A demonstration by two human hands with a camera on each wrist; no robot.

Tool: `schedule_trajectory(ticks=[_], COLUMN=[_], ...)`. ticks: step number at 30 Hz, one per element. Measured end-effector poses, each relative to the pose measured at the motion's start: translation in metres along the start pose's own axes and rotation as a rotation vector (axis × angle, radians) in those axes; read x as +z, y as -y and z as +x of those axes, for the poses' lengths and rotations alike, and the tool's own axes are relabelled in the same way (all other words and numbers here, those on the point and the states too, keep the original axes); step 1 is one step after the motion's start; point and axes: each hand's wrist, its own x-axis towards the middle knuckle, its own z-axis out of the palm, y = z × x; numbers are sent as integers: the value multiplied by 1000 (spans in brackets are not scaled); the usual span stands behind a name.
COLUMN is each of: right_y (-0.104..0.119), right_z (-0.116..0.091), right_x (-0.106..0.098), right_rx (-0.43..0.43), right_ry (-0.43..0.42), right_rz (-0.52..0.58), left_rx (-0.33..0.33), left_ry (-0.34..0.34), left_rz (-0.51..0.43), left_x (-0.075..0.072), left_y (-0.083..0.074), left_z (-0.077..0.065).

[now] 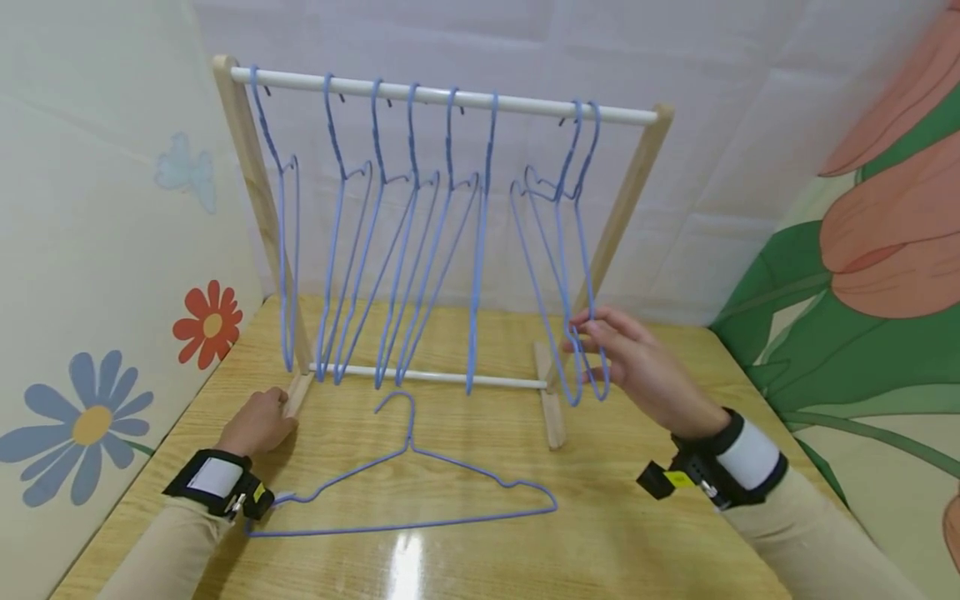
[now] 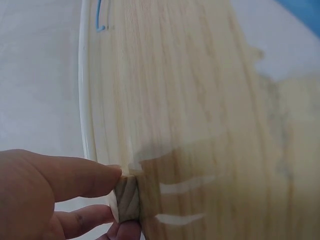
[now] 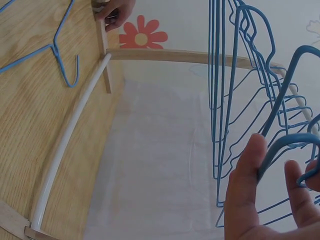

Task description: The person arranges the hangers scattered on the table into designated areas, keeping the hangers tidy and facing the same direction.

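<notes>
So closest to the camera there's one blue wire hanger [image 1: 420, 492] lying flat on the wooden counter [image 1: 637, 533], long side running left to right, hook pointing away toward the rack. Left hand [image 1: 258, 421] is just past its left end, fingers curled round the near tip of the rack's wooden foot [image 2: 127, 197], thumb pressing on it. Right hand [image 1: 637, 362] is up off the counter on the other side, fingers pinching the bottom of the two hangers [image 1: 577, 250] at the right end of the rack [image 1: 442, 96]. Those two hang hook-up from the white rail, long axis going down and tilted a bit. Six more blue hangers [image 1: 390, 242] dangle further left along the same rail, well apart from the pair.
</notes>
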Motion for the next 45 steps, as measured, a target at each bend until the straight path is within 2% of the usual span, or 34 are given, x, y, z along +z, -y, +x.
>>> schedule_trajectory(ticks=[21,28,31,36,41,45], right_y=[-5,-10,-14,-24,-41,-55], right_z=[-3,-6,-8,-11,-13,-14], right_x=[-2,-7,-10,-16,-19,-16], right_rx=[32,-4,5,23,11,56], right_ry=[-13,-23,-43,-80,-92,-80], right_rz=[12,-57,-50,-8,-96,-130], left_rx=[12,-4,-9,-6,3,15], left_ry=[-4,7,7,6,14,10], left_rz=[-8,-11,-14,-18,-17,-11], left_x=[-1,-2,-3,-5,-7,-7], left_y=[-1,-3,-4,-7,-8,-6], left_z=[-1,-2,-3,-4,-3,-2])
